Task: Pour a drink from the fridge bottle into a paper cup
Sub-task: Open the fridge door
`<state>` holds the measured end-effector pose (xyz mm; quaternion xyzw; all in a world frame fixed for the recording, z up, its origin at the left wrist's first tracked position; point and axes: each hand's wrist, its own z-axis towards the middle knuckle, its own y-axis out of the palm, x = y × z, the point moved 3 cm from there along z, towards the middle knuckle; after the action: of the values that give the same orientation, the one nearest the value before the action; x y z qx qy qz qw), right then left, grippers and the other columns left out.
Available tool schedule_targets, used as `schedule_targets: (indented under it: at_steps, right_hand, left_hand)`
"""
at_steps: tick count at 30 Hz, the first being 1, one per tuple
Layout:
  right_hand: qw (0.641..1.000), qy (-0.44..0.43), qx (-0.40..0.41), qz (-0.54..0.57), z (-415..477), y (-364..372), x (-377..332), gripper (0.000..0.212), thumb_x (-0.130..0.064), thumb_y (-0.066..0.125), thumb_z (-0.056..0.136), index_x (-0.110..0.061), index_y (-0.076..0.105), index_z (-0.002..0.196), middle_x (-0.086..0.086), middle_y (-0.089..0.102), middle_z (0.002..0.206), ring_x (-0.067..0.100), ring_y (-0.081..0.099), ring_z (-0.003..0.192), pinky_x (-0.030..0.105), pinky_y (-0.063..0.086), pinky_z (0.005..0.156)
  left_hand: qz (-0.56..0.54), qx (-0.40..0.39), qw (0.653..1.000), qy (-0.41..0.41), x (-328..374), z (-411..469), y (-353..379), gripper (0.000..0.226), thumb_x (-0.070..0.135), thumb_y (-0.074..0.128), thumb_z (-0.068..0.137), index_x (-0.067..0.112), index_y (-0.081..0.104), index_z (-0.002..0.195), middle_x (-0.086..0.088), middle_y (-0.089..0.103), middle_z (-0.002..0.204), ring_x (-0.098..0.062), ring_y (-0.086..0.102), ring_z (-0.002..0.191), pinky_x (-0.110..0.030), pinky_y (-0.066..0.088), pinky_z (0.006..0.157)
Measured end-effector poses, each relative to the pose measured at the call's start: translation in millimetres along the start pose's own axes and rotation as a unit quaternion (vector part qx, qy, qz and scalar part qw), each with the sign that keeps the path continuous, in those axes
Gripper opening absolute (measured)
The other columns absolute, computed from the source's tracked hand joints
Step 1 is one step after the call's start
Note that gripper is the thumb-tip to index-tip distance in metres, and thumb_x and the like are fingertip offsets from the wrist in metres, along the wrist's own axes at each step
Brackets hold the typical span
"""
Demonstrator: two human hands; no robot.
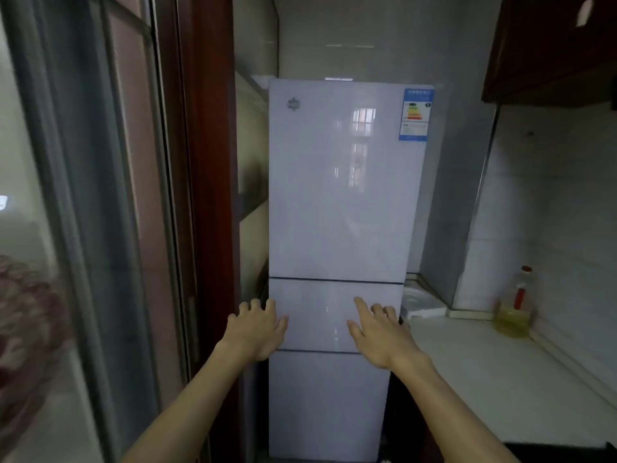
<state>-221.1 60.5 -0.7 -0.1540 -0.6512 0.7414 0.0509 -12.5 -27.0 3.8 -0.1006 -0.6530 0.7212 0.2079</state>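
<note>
The task is barely begun. The white three-door fridge (340,195) fills the middle of the frame with all its doors closed: the tall upper door (317,212), the short middle door (320,315) and the lower door (327,406). No drink bottle and no paper cup can be seen anywhere, so the drink bottle is presumably behind one of those doors. Everything remains to be done: opening the fridge, taking the bottle out, finding a cup and pouring.

Both arms reach forward from the bottom of the frame toward the middle door. The left hand (258,330) is at that door's left edge, its fingers (255,305) apart and slightly bent, holding nothing. Whether they touch the edge cannot be told through the blur. The right hand (380,335) is in front of the right part of the same door, its fingers (360,304) loosely spread with the forefinger stretched out, also holding nothing. The upper door lies just above both sets of fingertips.

At the right of the frame a pale countertop (484,379) carries a clear bottle of yellow liquid with a red cap (516,305), likely cooking oil, and a flat white item (424,304) just beside the fridge. An energy label (415,114) sits at the upper door's top right corner. A glass sliding door (100,195) fills the left of the frame, and a dark wall cabinet (551,45) hangs at the upper right.
</note>
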Motion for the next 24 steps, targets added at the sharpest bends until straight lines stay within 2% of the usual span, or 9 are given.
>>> schedule_targets:
  at_steps: [3,12,17,24]
  right_hand:
    - [1.000,0.004,-0.005,-0.005,41,-2,9,0.059,-0.049,0.016,0.103,-0.027,0.000,0.156,0.008,0.020,0.159,0.031,0.018,0.144,0.054,0.022,0.111]
    - [0.999,-0.032,0.007,-0.009,156,-11,24,0.058,-0.048,0.017,0.104,-0.027,0.001,0.156,0.009,0.022,0.157,0.031,0.019,0.142,0.052,0.026,0.111]
    - [0.998,-0.053,-0.005,-0.034,207,-4,19,0.058,-0.047,0.017,0.104,-0.027,-0.001,0.156,0.008,0.020,0.158,0.030,0.017,0.143,0.052,0.025,0.110]
    - [0.997,-0.069,0.009,-0.043,281,-2,6,0.059,-0.047,0.016,0.104,-0.026,-0.003,0.156,0.008,0.017,0.160,0.030,0.010,0.146,0.053,0.022,0.112]
  left_hand:
    - [0.004,-0.001,1.000,-0.008,2,42,5,0.049,0.049,0.024,0.101,0.015,0.039,0.133,-0.015,0.045,0.135,-0.034,0.042,0.125,-0.048,0.041,0.100]
    - [-0.026,0.020,0.999,-0.016,10,151,0,0.046,0.048,0.026,0.101,0.015,0.040,0.129,-0.015,0.048,0.133,-0.035,0.046,0.120,-0.046,0.041,0.096]
    - [-0.030,0.007,0.999,-0.015,2,197,10,0.042,0.046,0.024,0.102,0.016,0.042,0.127,-0.013,0.048,0.130,-0.034,0.047,0.116,-0.046,0.043,0.096]
    - [-0.046,0.019,0.998,-0.028,-22,276,26,0.047,0.046,0.026,0.101,0.017,0.037,0.137,-0.015,0.048,0.133,-0.034,0.045,0.119,-0.045,0.043,0.094]
